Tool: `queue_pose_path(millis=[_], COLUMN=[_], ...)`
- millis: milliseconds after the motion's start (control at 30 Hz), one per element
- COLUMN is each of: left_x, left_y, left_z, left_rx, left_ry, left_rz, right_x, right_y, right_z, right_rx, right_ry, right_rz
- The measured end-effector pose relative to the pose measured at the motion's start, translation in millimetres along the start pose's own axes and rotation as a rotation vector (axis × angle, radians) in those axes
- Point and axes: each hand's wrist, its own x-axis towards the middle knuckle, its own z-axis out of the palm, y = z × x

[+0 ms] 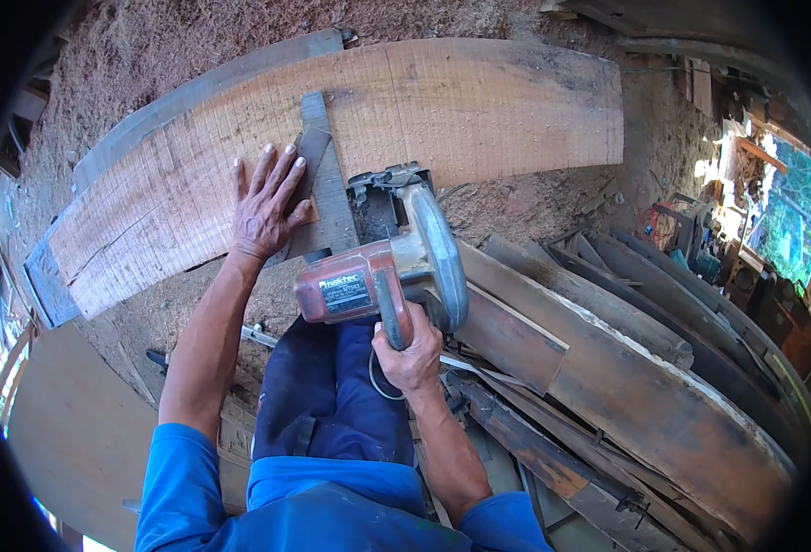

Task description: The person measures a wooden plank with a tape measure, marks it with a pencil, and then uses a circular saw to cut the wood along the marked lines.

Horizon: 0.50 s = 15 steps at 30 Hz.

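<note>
Gripping the red handle, your right hand (412,354) is closed around the circular saw (396,267), which sits at the near edge of the wide plank (479,110), blade guard to the right. Just beyond, your left hand (267,207) lies flat, fingers spread, pressing a dark metal square (318,166) onto the plank. Sawdust covers the ground (166,46) behind; stacked boards (626,386) lie to your right.

I see a red and grey handheld circular saw (382,267) sitting at the near edge of a wide, pale rough-sawn wooden plank (405,110), its blade guard upright. A dark flat metal square (318,166) lies across the plank just beside the saw.
</note>
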Motion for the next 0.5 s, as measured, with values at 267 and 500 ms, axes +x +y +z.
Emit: queue_pose_path(millis=[267,500], left_x=[1.1,0.1], left_y=[1.0,-3.1], left_z=[0.5,2.8], left_rx=[0.002,0.018], left_ry=[-0.008,-0.021], left_rz=[0.013,0.029], right_x=[17.7,27.4], right_y=[-12.1,-18.0], right_z=[0.7,5.0], right_rx=[-0.026,-0.009], right_ry=[-0.025,-0.022], right_rz=[0.000,0.009])
